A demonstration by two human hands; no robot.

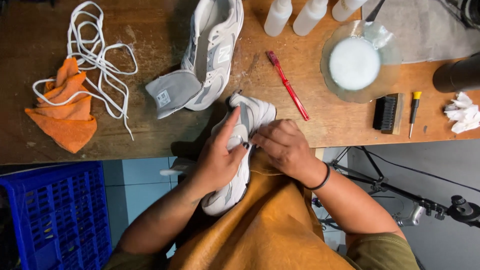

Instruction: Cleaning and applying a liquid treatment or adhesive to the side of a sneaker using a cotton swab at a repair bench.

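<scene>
A white and grey sneaker lies across my lap on a tan leather apron, its toe resting against the wooden table's edge. My left hand grips the shoe's side, index finger stretched along the upper. My right hand presses on the shoe's opening with fingers curled; anything in it is hidden. The second sneaker, tongue pulled out, lies on the table just beyond.
White laces and an orange cloth lie at left. A red toothbrush, a bowl of white foam, a black brush, a small screwdriver, spray bottles and crumpled tissue sit at right. A blue crate stands below left.
</scene>
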